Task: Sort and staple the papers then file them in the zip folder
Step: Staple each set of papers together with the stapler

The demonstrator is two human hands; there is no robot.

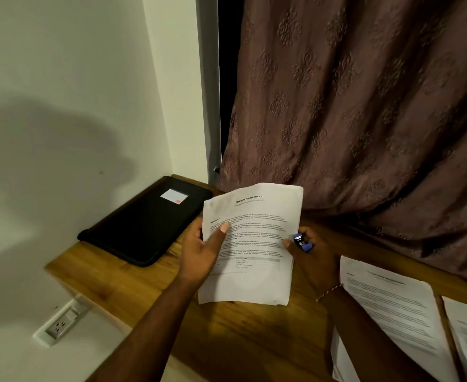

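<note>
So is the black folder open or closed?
Closed. The black folder lies flat on the wooden desk, cover shut, white label on top. Whether its zip is fully done up, cannot tell.

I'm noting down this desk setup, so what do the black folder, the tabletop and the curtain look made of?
The flat black zip folder looks like matte fabric or faux leather: dull, with soft rounded edges. The brown tabletop seems wood or wood-look laminate, showing streaky grain. The mauve-brown curtain is woven cloth, hanging in folds with raised floral pattern.
</note>
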